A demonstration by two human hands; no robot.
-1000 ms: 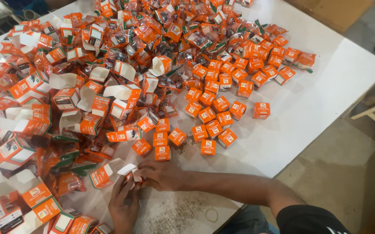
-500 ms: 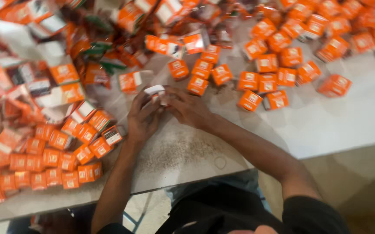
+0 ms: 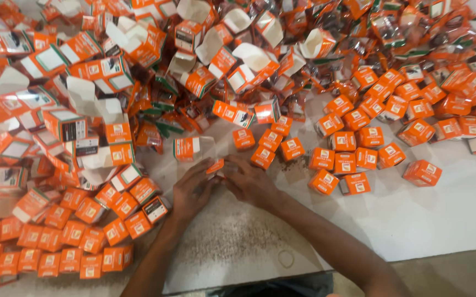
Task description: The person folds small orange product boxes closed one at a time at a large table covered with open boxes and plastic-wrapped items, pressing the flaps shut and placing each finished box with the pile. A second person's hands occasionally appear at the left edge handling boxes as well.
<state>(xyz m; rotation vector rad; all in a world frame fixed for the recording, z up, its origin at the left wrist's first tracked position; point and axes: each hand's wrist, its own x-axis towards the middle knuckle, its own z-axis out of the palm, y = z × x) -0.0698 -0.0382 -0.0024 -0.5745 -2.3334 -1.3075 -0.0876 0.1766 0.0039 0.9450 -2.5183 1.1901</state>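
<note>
Both hands, left (image 3: 193, 190) and right (image 3: 250, 181), grip one small orange box (image 3: 215, 165) together. Around it on the counter (image 3: 414, 220), many closed boxes (image 3: 56, 242); more open cartons (image 3: 194, 71) beyond.

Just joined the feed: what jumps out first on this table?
A huge heap of orange cartons, many with white flaps open, fills the table's top and left. At bottom centre the left hand and right hand meet on one small orange box. Closed boxes lie in neat rows at bottom left, on the white table.
</note>
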